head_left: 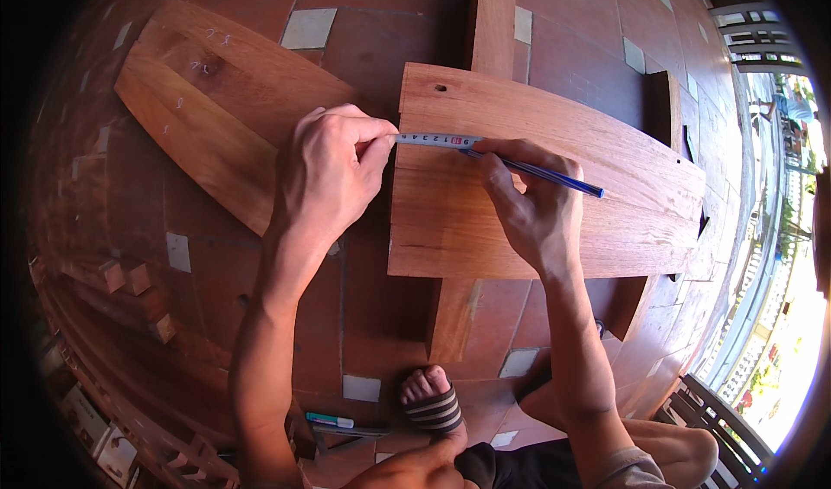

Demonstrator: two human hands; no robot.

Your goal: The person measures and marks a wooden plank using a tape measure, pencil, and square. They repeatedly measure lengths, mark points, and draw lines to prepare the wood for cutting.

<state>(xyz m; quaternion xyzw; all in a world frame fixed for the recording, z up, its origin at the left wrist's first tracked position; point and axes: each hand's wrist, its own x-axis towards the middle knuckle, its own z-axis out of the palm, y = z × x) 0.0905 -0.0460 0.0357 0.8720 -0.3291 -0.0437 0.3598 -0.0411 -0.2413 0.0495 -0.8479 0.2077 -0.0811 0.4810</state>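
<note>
Pinching one tape (433,140) in left grip (325,164), stretched over one of two panels (459,221) toward right grip (538,208), clasping one pen (563,179).

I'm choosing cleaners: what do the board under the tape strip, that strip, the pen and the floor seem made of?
Board: wood, bare or thinly finished, from its streaked grain and soft sheen.
Tape strip: probably coated metal, being thin, pale and printed; plastic is possible.
Pen: likely plastic, with a smooth, shiny blue barrel.
Floor: probably clay tiles, reddish-brown, faintly glossy, visible joints.
</note>
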